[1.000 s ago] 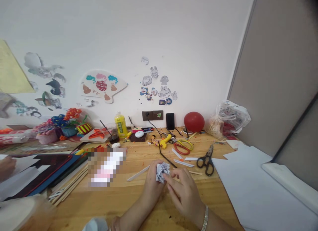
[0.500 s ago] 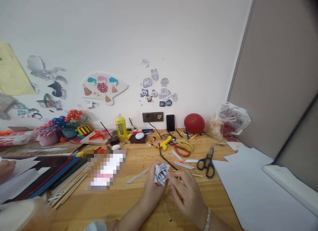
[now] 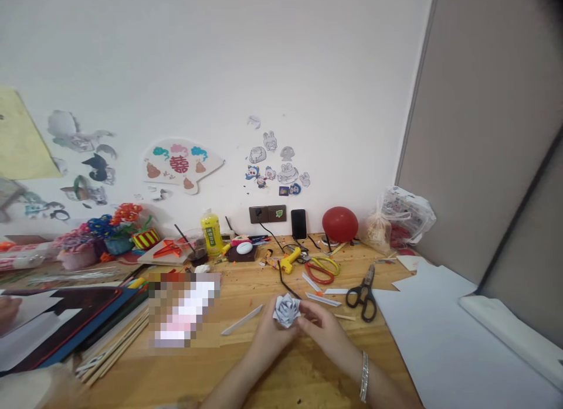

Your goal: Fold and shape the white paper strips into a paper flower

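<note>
A folded white-and-grey paper flower faces up between my hands, above the wooden table. My left hand is wrapped round its left side and underside. At its right edge, the fingers of my right hand are closed on the petals. A silvery bracelet circles my right wrist. White paper strips lie to the left and beyond the right hand. Black-handled scissors rest to the right of the strips.
Large white paper sheets cover the right side. Farther back are a yellow glue gun, red-and-yellow-handled scissors, a red balloon and a yellow bottle. Thin sticks lie left. Another person's hand shows at the far left.
My right hand has turned and closed in on the flower's right side, its fingers now lower and wrapped nearer the petals. The whole view has shifted slightly.
</note>
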The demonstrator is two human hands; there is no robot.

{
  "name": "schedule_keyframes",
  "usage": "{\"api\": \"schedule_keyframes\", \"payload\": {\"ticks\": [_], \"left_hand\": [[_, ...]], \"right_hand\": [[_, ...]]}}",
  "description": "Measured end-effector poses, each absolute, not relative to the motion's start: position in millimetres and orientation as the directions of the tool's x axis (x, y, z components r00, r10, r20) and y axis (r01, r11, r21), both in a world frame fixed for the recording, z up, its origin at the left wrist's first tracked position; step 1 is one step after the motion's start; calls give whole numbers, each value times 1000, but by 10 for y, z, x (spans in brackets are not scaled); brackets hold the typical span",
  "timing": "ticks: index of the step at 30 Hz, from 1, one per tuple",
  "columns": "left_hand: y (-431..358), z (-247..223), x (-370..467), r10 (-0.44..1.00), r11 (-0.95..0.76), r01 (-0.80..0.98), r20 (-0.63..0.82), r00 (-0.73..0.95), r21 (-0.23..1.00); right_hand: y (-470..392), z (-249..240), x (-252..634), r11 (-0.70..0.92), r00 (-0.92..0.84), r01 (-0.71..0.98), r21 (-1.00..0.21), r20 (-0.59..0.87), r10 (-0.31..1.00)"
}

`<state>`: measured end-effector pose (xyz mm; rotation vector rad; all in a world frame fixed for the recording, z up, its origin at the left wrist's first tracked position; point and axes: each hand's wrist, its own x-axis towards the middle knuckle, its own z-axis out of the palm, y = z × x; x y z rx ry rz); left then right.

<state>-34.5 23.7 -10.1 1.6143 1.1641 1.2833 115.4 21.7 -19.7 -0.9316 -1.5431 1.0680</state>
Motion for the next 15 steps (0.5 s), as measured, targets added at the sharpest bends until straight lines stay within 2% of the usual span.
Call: {"api": "schedule_keyframes", "payload": {"ticks": [4, 11, 15], "left_hand": [[303, -145, -433, 966, -221, 185, 188, 179, 958], [673, -222, -694, 947, -272, 407, 318, -48, 872], [804, -249, -834, 928, -271, 523, 364, -83, 808]], "right_hand": [[328, -273, 1134, 285, -171, 50, -957, 273, 947], [407, -344, 1156, 277, -117, 113, -954, 264, 957], [386, -320, 1178, 301, -109, 155, -941, 287, 952]]}}
